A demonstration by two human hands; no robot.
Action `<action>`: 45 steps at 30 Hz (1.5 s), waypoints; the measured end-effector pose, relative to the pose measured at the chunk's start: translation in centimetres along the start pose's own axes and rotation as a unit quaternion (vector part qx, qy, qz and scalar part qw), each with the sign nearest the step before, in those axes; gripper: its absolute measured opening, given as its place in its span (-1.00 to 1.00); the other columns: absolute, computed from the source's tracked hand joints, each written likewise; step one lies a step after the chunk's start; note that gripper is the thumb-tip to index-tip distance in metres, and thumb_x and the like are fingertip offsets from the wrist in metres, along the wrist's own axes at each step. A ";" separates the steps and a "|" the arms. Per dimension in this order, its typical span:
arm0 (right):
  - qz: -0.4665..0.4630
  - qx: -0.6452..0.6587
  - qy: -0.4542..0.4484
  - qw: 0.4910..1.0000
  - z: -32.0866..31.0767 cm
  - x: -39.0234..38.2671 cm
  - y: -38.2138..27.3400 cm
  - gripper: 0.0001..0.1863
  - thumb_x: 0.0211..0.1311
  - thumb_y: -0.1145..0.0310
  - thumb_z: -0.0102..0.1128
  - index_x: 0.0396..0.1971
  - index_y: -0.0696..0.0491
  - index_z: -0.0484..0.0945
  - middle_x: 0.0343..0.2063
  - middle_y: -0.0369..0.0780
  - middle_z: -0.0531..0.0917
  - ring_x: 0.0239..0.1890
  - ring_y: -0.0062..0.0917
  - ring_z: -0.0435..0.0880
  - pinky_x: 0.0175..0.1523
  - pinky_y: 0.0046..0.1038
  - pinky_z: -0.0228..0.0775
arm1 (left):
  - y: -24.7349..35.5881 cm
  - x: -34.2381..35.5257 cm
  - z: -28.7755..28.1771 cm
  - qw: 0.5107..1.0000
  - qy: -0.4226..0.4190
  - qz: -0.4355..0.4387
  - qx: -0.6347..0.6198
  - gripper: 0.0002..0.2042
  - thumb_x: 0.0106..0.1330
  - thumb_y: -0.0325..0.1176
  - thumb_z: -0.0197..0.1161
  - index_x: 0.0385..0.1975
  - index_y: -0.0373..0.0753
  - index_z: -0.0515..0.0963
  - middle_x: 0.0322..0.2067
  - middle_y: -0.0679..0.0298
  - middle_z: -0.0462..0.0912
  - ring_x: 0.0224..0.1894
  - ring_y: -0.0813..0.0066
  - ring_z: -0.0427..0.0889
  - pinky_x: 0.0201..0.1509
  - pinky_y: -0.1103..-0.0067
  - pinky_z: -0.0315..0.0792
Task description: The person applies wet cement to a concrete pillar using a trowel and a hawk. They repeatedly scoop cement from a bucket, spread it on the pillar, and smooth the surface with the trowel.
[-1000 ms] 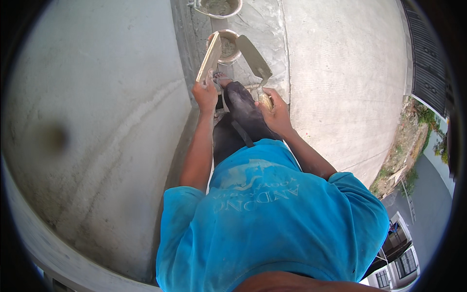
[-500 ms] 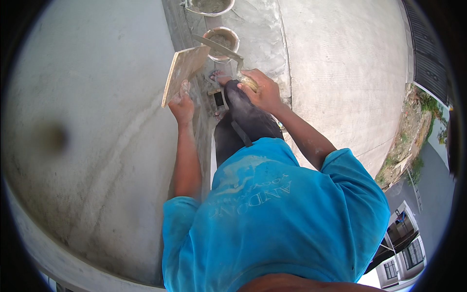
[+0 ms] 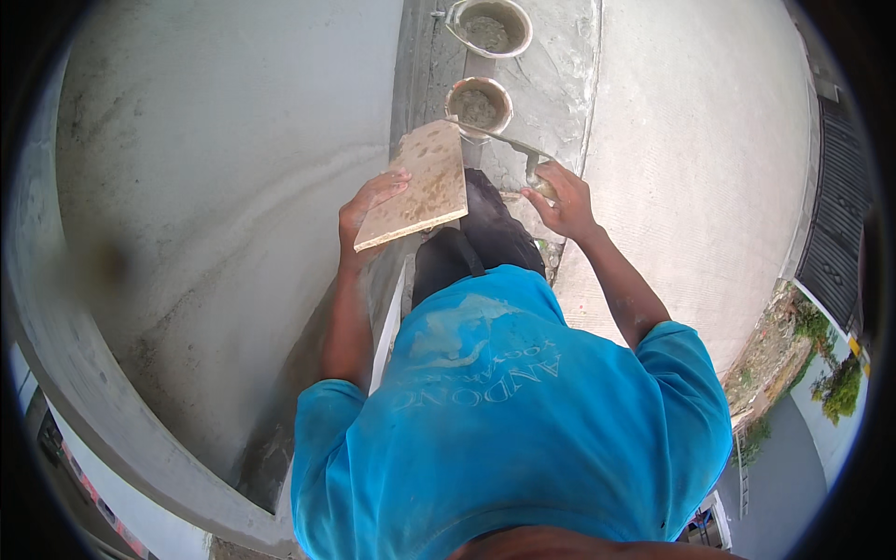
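Note:
My left hand [image 3: 373, 201] grips a flat rectangular board [image 3: 422, 191] by its left edge. Its pale face is tilted up and blotched with damp mortar marks. In my right hand [image 3: 569, 201] is a plastering trowel [image 3: 509, 142], fingers wrapped round its mortar-smeared handle. The thin blade points left, its tip beside the board's far corner; whether they touch I cannot tell. Just beyond them stands a bucket [image 3: 508, 110] with grey mortar inside. A second mortar bucket [image 3: 526, 39] is farther off.
A smooth grey plastered wall [image 3: 233, 140] fills the left side. Rough pale concrete [image 3: 691, 140] spreads on the right, with a dark ribbed metal gate [image 3: 835, 201] at its far edge. My dark-trousered legs [image 3: 490, 224] are under the board.
The board has swung from nearly edge-on to showing its broad face and sits nearer. My right hand and trowel have moved right in view. The whole view has shifted.

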State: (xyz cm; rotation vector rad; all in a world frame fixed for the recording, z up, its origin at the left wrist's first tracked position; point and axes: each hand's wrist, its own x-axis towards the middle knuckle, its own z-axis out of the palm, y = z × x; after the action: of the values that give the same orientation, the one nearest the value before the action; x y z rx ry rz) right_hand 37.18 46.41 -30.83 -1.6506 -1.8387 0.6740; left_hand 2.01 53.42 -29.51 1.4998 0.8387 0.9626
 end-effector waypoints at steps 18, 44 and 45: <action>0.068 0.279 0.258 0.923 -3.2 17.7 -5.2 -0.67 0.42 0.18 0.30 -0.19 0.17 0.49 -0.58 -0.25 0.50 -0.57 -0.56 0.49 -0.47 -0.48 0.41 | 7.8 -14.4 4.7 0.939 0.294 -0.169 0.065 -0.57 0.24 -0.65 0.15 0.09 -0.13 0.66 0.06 0.19 0.72 0.15 0.26 0.64 0.31 0.36 0.45; -0.103 0.469 -0.704 0.523 -6.5 -2.5 -55.4 -0.48 0.59 0.04 -0.14 0.17 0.23 0.24 -0.47 -0.19 0.43 -0.73 -0.57 0.52 -0.72 -0.50 0.52 | 39.9 -42.6 14.1 0.697 0.421 -0.066 0.576 -0.65 0.09 0.02 0.33 -0.58 -0.19 0.70 -0.43 0.29 0.80 -0.12 0.20 0.75 0.37 -0.01 0.34; -0.106 0.455 -0.715 0.520 -6.0 -2.7 -56.1 -0.46 0.55 -0.02 -0.05 0.12 0.20 0.28 -0.46 -0.22 0.46 -0.71 -0.57 0.53 -0.69 -0.48 0.49 | 40.8 -43.9 14.0 0.691 0.418 -0.062 0.587 -0.68 0.10 -0.01 0.33 -0.54 -0.16 0.73 -0.37 0.30 0.81 -0.09 0.21 0.74 0.38 -0.03 0.31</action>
State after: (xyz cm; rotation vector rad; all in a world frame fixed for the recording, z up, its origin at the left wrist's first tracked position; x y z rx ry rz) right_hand 2.07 37.51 12.46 0.1986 -1.6493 2.7489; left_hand -3.54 2.52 4.66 1.9349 2.5569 1.0306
